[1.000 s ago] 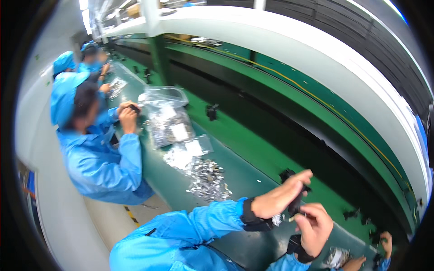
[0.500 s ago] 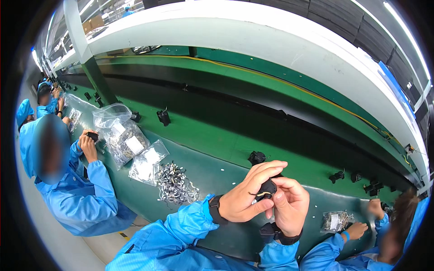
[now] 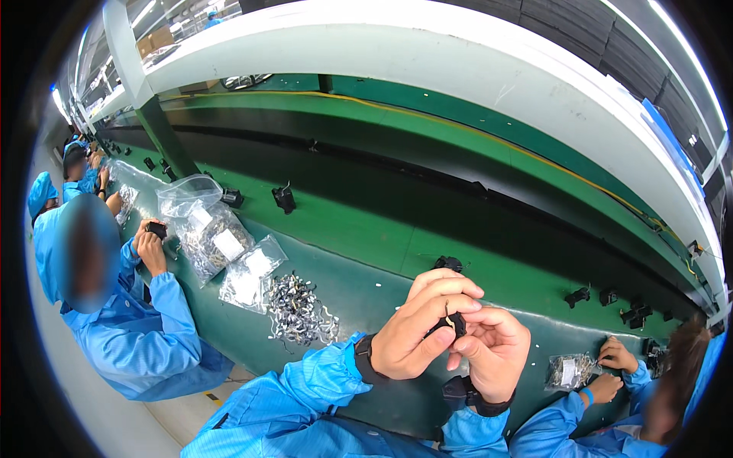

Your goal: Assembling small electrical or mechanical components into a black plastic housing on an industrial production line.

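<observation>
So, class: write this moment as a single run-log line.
left hand: grips small black part | right hand: pinches same part, metal clip at it | pile of metal clips: on green bench, left of hands

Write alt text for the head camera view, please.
Two bare hands, left hand and right hand, pinch a small black part together above a green workbench. A pile of metal clips lies to the left, beside co-workers in blue coats.

- Three clear plastic bags (image 3: pixel 217 240) are counted beside one loose heap of metal clips (image 3: pixel 299 311).
- One smaller bag (image 3: pixel 566 372) is seen near the bench's right end.
- Three co-workers in blue coats (image 3: pixel 130 336) are seen.
</observation>
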{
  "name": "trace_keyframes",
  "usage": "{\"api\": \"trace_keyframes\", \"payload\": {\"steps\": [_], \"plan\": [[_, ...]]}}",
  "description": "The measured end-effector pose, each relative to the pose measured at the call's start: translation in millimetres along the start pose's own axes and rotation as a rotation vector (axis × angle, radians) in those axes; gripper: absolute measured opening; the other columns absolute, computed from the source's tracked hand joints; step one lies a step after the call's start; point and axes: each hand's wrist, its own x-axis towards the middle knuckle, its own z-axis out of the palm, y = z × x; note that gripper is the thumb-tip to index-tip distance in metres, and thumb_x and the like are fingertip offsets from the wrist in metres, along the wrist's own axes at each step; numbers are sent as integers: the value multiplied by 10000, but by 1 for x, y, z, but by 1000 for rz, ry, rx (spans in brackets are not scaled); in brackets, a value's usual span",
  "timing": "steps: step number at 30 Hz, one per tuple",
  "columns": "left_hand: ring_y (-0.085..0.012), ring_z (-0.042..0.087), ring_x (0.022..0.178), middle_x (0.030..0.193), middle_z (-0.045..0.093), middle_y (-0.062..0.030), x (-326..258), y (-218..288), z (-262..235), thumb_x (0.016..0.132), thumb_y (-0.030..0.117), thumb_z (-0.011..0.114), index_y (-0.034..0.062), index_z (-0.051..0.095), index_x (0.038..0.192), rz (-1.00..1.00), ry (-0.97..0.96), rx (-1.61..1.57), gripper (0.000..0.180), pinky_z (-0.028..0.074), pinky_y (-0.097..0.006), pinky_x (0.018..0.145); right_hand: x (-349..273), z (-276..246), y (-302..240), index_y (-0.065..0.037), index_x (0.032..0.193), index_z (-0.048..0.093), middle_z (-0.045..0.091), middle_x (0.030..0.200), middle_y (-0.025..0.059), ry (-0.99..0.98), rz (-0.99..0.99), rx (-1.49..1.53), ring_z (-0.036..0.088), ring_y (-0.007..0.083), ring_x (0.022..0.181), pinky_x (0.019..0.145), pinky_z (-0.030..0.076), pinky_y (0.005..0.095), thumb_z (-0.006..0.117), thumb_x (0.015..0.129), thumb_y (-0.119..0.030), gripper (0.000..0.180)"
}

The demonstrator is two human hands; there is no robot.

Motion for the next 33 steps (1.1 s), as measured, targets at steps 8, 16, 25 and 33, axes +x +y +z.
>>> {"api": "trace_keyframes", "payload": {"steps": [8,16,25,33], "plan": [[-366,536,1234,1257,641,-196,-1,3,1,1042,179,424,-5,617,1209,-38,108,-85,315,358,-519,1133,1,7,-11,74,1188,673,681,1014,161,-22,35,-179,716,200,861,637,639,291,777,812,131,394],[-354,464,1295,1288,609,-211,-5,13,13,1026,245,428,-49,484,1392,-142,161,-278,473,327,-502,1153,-4,4,-8,92,1123,687,702,976,175,42,-39,-219,725,193,763,617,614,279,786,800,137,341],[-372,453,1301,1279,615,-201,-3,11,4,1033,310,465,-46,480,1390,-64,21,-221,505,310,-517,1153,-7,-1,-11,93,1026,687,733,922,192,3,-5,-197,751,221,745,625,612,285,804,789,132,267],[-388,455,1309,1285,581,-192,-5,9,7,1023,259,476,-55,516,1315,-57,69,-302,430,361,-498,1119,-6,7,-14,96,1027,692,743,868,175,-9,-9,-230,753,211,741,633,612,282,788,815,120,233]]}}
